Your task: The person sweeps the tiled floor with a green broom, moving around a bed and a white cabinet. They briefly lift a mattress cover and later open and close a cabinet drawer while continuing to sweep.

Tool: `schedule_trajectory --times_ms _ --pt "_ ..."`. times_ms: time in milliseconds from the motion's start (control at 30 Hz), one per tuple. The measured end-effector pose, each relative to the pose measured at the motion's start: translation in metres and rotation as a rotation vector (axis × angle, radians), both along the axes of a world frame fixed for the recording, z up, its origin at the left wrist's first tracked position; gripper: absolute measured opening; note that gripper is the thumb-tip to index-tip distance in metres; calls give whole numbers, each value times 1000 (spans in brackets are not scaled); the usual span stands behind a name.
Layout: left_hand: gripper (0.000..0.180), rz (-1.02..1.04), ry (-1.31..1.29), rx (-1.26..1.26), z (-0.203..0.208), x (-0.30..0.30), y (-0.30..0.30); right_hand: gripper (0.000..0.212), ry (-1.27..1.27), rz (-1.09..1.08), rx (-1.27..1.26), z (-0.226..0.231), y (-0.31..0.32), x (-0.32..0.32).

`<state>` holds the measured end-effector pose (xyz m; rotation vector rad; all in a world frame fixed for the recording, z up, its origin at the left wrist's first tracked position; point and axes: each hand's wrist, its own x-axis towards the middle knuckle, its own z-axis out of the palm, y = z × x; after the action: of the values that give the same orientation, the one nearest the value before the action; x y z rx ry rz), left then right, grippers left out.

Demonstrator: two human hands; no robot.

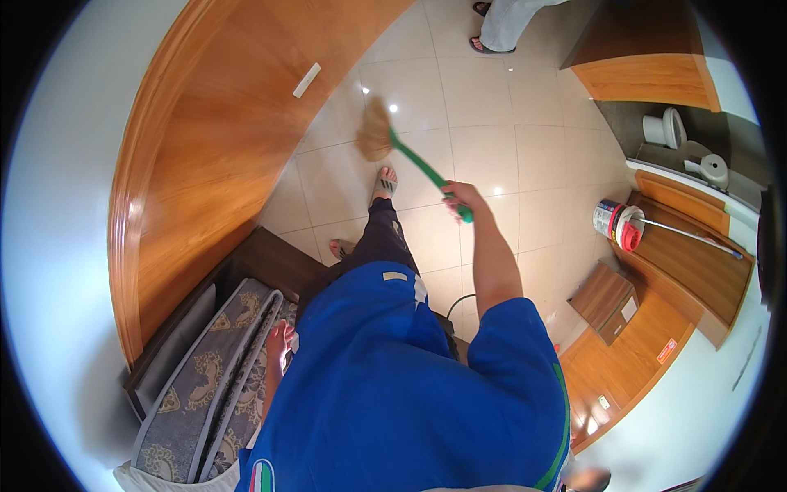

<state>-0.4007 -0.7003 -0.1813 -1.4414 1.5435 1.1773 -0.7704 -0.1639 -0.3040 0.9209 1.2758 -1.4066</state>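
My right hand [463,199] is closed round the green handle of a broom [422,164], held out ahead of me near its upper end. Its straw-coloured bristles [375,131] are blurred and meet the tiled floor just beyond my forward foot. My left hand [280,340] hangs low at my side, next to a grey patterned mattress [197,385]. Its fingers look loosely apart, and I see nothing in them.
A large wooden door panel [221,131] rises on the left. Ahead, another person's sandalled foot [492,45] stands on the tiles [484,148]. On the right are a white bucket with red parts [615,221], a small brown cabinet [602,299] and a toilet [668,129] beyond a doorway.
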Motion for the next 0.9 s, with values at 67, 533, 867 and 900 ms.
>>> schedule_trajectory --times_ms 67,533,867,900 --pt "66 -21 -4 -1 2 -12 6 50 -123 -47 9 21 41 -13" --pt "42 -148 175 -11 -53 -106 2 56 112 -15 114 147 4 10" --pt "56 -33 118 -36 15 -134 -60 42 149 31 52 -27 -74 -59" --pt "57 -31 88 -41 17 -121 -64 47 99 -47 -1 -37 -53 -52"
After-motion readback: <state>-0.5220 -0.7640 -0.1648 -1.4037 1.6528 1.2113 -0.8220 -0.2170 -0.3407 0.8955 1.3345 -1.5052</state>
